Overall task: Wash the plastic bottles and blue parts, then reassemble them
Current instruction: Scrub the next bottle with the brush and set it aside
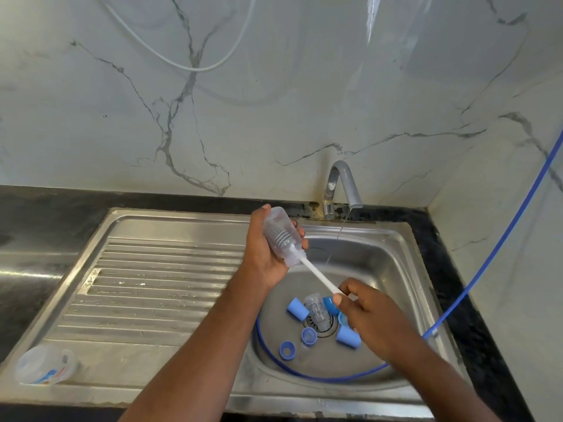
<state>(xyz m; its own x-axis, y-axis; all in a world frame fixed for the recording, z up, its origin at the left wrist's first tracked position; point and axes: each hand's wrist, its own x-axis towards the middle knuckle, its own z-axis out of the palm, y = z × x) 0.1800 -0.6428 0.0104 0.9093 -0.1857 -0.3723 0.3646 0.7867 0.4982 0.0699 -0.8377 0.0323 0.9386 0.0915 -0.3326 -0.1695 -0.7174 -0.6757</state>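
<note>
My left hand [265, 250] grips a clear plastic bottle [281, 234] tilted above the sink, its mouth pointing down to the right. A white bottle brush [316, 274] is pushed into it, bristles showing inside. My right hand [370, 315] pinches the brush handle's end. In the sink basin [384, 269] lie a second clear bottle [317, 309] over the drain and several blue parts: a cap [297, 307], a ring [287, 350], a small cup [308, 335] and another cap [348, 337].
The tap [341, 190] at the back runs a thin stream into the basin. A blue hose [487, 269] loops from the right wall into the basin. The ribbed drainboard [146, 287] lies left, with a clear container [45, 364] at its front corner.
</note>
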